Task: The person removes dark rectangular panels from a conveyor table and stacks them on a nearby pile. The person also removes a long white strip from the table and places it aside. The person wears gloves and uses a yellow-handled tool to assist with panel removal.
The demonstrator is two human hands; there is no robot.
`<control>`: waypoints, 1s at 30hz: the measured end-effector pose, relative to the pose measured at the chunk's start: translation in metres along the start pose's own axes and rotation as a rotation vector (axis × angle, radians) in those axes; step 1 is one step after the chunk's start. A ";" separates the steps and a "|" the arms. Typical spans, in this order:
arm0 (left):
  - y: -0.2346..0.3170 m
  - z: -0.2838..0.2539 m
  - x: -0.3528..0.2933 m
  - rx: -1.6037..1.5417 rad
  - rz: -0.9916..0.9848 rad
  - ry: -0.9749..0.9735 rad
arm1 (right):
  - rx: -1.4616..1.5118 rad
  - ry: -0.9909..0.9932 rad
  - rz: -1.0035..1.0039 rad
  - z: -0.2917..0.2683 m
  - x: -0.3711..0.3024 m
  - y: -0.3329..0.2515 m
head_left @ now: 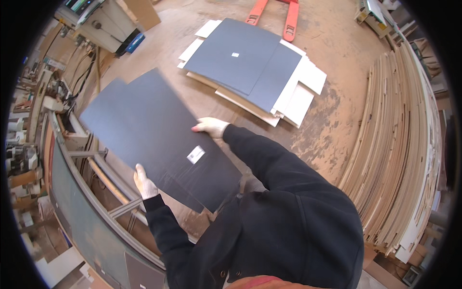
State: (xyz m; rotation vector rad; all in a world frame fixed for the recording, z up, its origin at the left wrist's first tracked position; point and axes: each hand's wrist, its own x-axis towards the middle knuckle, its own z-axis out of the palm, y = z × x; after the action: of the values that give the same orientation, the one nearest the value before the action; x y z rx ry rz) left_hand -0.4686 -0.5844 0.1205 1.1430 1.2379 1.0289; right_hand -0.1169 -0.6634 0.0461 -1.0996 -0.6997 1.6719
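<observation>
Two dark grey flat panels (149,120), overlapping and slightly offset, are held up in front of my body. A white label (196,154) sticks on the upper one. My left hand (145,182), in a pale glove, grips their left edge with the thumb pointing up. On the opposite edge my right hand (211,127), gloved too with a pinkish fingertip, is closed over the rim. The fingers beneath the panels are hidden. Beyond them, a low stack of boards lies near the floor, with dark grey panels (240,58) over white boards (308,77).
Red pallet jack forks (290,21) reach toward the stack from behind. Many boards (385,139) stand on edge along the right. To the left runs a metal-framed machine or conveyor (103,192). A machine cabinet (108,26) with a blue object (135,43) stands far left.
</observation>
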 end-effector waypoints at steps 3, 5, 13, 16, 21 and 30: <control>-0.010 0.087 0.064 0.028 -0.021 -0.301 | 0.152 0.471 -0.074 -0.142 -0.047 0.009; -0.011 0.132 0.083 0.197 -0.096 -0.387 | 0.024 0.605 -0.198 -0.219 -0.107 0.020; -0.077 0.296 0.134 0.461 -0.295 -0.687 | 0.339 1.431 -0.113 -0.494 -0.149 0.064; -0.108 0.347 0.140 0.497 -0.400 -0.679 | 0.079 1.530 0.037 -0.589 -0.121 0.087; -0.128 0.416 0.147 0.669 -0.460 -0.654 | 0.062 1.600 0.061 -0.692 -0.066 0.143; -0.136 0.547 0.186 0.837 -0.467 -0.727 | -0.215 1.128 0.354 -0.658 -0.007 0.202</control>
State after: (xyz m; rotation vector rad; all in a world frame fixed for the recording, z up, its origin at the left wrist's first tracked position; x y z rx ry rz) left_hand 0.0871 -0.4644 -0.0505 1.5431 1.2376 -0.3178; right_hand 0.3954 -0.7727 -0.4000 -2.1187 0.0702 0.9620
